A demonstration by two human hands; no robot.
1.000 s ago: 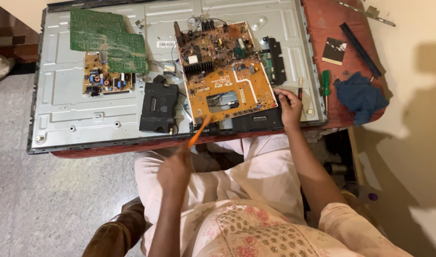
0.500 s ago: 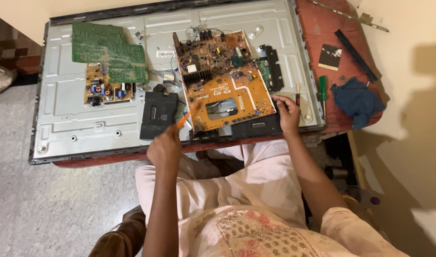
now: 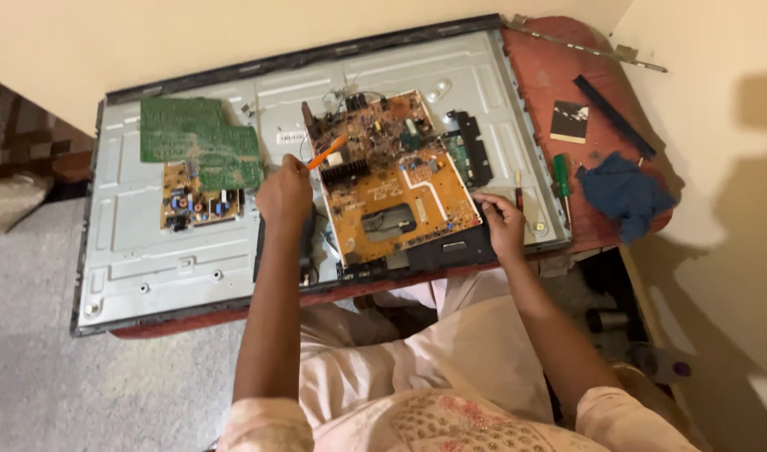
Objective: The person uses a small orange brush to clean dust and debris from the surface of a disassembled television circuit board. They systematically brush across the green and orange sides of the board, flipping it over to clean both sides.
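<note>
The opened flat-panel screen (image 3: 141, 251) lies back-side up on the table, a wide grey metal rectangle with a dark frame, filling the left and middle of the scene. One small white rectangular label (image 3: 292, 136) is fixed on its far middle, left of the orange board.
</note>
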